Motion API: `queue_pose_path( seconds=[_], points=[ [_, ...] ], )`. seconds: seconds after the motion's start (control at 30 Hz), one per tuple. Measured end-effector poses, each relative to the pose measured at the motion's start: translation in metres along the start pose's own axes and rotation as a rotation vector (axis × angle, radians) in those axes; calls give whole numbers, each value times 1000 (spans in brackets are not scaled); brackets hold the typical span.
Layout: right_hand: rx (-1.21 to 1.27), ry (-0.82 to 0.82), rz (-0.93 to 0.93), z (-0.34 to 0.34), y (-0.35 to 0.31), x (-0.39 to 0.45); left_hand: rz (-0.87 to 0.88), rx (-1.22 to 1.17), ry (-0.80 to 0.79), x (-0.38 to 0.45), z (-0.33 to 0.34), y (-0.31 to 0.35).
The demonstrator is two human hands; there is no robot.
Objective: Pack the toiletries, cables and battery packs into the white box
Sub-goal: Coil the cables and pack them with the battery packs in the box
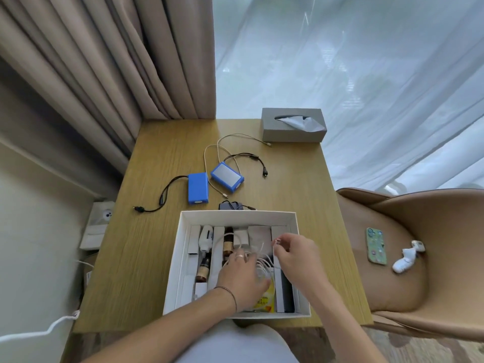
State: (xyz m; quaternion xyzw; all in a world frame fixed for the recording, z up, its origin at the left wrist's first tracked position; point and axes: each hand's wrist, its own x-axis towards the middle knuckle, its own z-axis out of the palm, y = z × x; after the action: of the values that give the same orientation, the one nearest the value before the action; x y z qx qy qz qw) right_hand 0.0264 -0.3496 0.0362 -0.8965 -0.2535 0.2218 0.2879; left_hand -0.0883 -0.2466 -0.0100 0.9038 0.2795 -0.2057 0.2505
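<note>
Both hands down inside the white box [292, 218], near its right half. Left hand [239, 275] spread flat, palm down, pressing a loose bundle of white cable [263, 263] onto the contents. Right hand [296, 254] just beside it, thumb and forefinger pinched on the cable's free end, plug raised a little above the bundle.

Already in the box: brown bottles [228, 243], a white tube [205, 238], a yellow packet [267, 297], a dark comb-like strip along the right wall. Still out on the wooden table [162, 258]: two blue battery packs [198, 188] [227, 177] with black leads, a beige cable [227, 145] looped behind them, a black charger [230, 205] just beyond the box's far wall.

Risks, as judgement: springy coil likely to pop up once the flat hand lifts; free end apt to snag a bottle or trail over the rim; little open floor visible for two bulky packs, so crowding or tipped bottles possible; leads and beige cable crossing near the second pack, likely to drag one another when lifted.

Hard to read: box floor under the left palm, number of cables in the bundle, plug type, packet print, near-left corner behind the forearm.
</note>
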Motion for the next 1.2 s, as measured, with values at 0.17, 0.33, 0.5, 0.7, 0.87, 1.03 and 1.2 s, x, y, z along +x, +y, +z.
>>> queue_pose_path(
  seconds=[0.17,0.33,0.5,0.7,0.87,1.03,1.2],
  points=[
    [-156,-60,-49,2,-10,7,79,-54,-114,3,0,2],
    [-232,-149,-104,13,-21,10,126,-100,-168,0,-11,-7],
    [-281,-143,-170,10,-26,14,147,-168,29,-9,-43,-21],
    [-179,-32,-234,-17,-49,39,162,-267,320,-4,-101,-36],
    [-97,-22,-234,-32,-69,77,112,-290,369,25,-143,-45],
    [-37,-103,-160,-30,-73,118,21,-266,284,64,-166,-51],
    [-56,-189,-102,-22,-65,149,-85,-195,97,111,-158,-64]
  ],
)
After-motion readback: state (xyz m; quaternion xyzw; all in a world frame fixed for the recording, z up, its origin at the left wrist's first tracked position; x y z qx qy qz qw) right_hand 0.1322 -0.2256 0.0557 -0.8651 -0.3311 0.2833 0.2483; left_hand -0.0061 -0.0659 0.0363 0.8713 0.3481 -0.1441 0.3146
